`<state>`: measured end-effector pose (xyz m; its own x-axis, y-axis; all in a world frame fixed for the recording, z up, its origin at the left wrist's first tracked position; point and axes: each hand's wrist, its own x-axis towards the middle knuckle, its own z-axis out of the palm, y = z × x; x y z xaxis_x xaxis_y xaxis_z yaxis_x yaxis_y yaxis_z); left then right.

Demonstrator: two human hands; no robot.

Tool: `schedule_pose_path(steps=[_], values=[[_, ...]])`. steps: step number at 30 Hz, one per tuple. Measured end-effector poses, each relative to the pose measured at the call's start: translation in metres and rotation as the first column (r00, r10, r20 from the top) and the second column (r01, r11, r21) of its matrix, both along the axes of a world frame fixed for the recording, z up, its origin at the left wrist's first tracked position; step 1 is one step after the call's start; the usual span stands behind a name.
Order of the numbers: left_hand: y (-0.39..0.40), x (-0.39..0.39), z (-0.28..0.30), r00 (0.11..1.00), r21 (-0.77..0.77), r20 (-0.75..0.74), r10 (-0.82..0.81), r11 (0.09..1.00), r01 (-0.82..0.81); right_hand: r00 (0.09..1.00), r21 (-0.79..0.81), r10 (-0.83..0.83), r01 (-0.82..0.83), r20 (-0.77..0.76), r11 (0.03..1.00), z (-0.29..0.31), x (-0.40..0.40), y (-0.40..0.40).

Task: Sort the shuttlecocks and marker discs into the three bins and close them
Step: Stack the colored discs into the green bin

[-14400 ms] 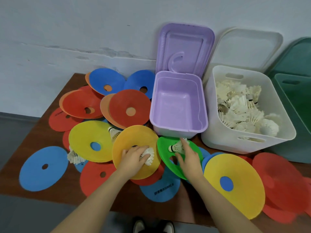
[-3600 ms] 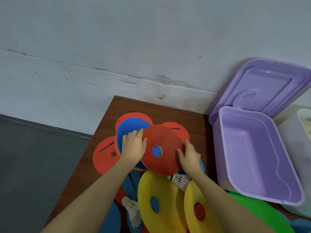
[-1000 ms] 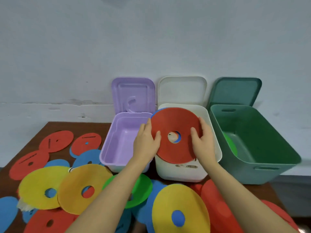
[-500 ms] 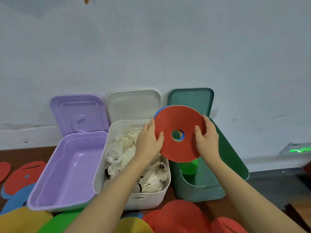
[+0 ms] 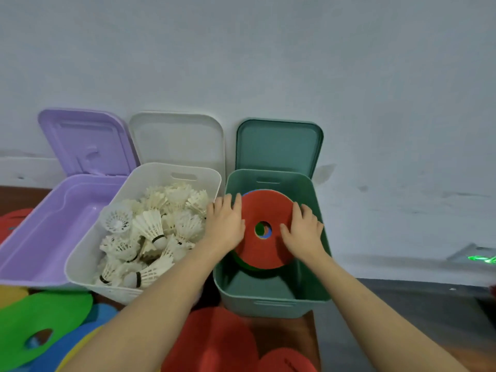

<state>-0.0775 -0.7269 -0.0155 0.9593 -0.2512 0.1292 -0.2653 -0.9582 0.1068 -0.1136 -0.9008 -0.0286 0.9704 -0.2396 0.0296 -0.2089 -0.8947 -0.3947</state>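
Both hands hold a stack of marker discs, the grip pressing in from either side. The left hand (image 5: 225, 226) lays its fingers on the left edge of the red disc (image 5: 264, 229) on top, thumb under the rim; the right hand (image 5: 303, 232) clasps the right edge the same way. The red disc is flat, round and matte, with a round hole in its middle; a thin blue edge shows behind its upper left rim, and blue and green show through the hole. The stack sits inside the mouth of the green bin (image 5: 271, 296), tilted, and a green disc edge peeks out below it.

Half a second ago the stack was held upright above the green bin; now it has come down between the bin's walls.

Left of the green bin stands the white bin (image 5: 80, 261), smooth plastic with rounded corners, heaped with feathered white shuttlecocks (image 5: 150, 226). Further left is the purple bin (image 5: 40, 242). All three lids lean open against the wall. In front of the green bin, red, green (image 5: 40, 320) and blue discs lie on the brown surface (image 5: 290, 331).
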Motion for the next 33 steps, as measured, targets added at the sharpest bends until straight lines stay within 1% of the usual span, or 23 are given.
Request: schedule_pose_path(steps=[2, 4, 8, 11, 13, 17, 20, 23, 25, 28, 30, 31, 33], values=[[0.001, -0.007, 0.004, 1.0, -0.025, 0.0, 0.023, 0.999, -0.023, 0.997, -0.008, 0.071, -0.071, 0.019, 0.997, 0.001, -0.004, 0.001], [0.007, -0.015, 0.009, 0.999, -0.074, 0.008, 0.032, 0.997, -0.031, 0.99, 0.02, 0.116, -0.118, 0.075, 0.993, 0.005, -0.01, 0.003], [0.026, -0.039, 0.018, 0.996, -0.117, 0.08, -0.026, 0.993, 0.035, 0.96, 0.103, 0.175, -0.201, 0.22, 0.974, 0.014, -0.025, 0.013], [0.04, -0.057, 0.025, 0.993, -0.149, 0.106, -0.041, 0.987, 0.056, 0.92, 0.114, 0.243, -0.289, 0.307, 0.951, 0.021, -0.038, 0.028], [0.052, -0.07, 0.027, 0.99, -0.157, 0.128, -0.054, 0.985, 0.074, 0.897, 0.123, 0.285, -0.342, 0.337, 0.932, 0.025, -0.049, 0.041], [0.077, -0.1, 0.026, 0.985, -0.18, 0.161, -0.062, 0.979, 0.091, 0.853, 0.081, 0.346, -0.406, 0.39, 0.91, 0.025, -0.08, 0.068], [0.098, -0.125, 0.016, 0.976, -0.202, 0.204, -0.08, 0.972, 0.122, 0.779, 0.008, 0.407, -0.467, 0.477, 0.884, 0.017, -0.114, 0.087], [0.117, -0.155, -0.003, 0.968, -0.271, 0.241, -0.065, 0.954, 0.131, 0.714, -0.035, 0.466, -0.528, 0.523, 0.848, 0.006, -0.151, 0.106], [0.126, -0.177, -0.018, 0.962, -0.301, 0.266, -0.067, 0.942, 0.148, 0.728, -0.023, 0.467, -0.528, 0.502, 0.849, -0.005, -0.169, 0.113], [0.134, -0.205, -0.041, 0.969, -0.329, 0.239, -0.065, 0.933, 0.144, 0.807, 0.013, 0.424, -0.471, 0.41, 0.882, -0.031, -0.193, 0.116], [0.136, -0.22, -0.058, 0.988, -0.316, 0.143, -0.064, 0.943, 0.107, 0.879, 0.016, 0.365, -0.388, 0.306, 0.922, -0.052, -0.206, 0.114], [0.137, -0.226, -0.067, 0.995, -0.289, 0.076, -0.062, 0.954, 0.081, 0.919, 0.006, 0.32, -0.33, 0.23, 0.944, -0.063, -0.212, 0.113], [0.139, -0.235, -0.082, 0.997, -0.202, -0.067, -0.047, 0.979, 0.032, 0.98, -0.007, 0.196, -0.196, 0.028, 0.981, -0.082, -0.22, 0.112]])
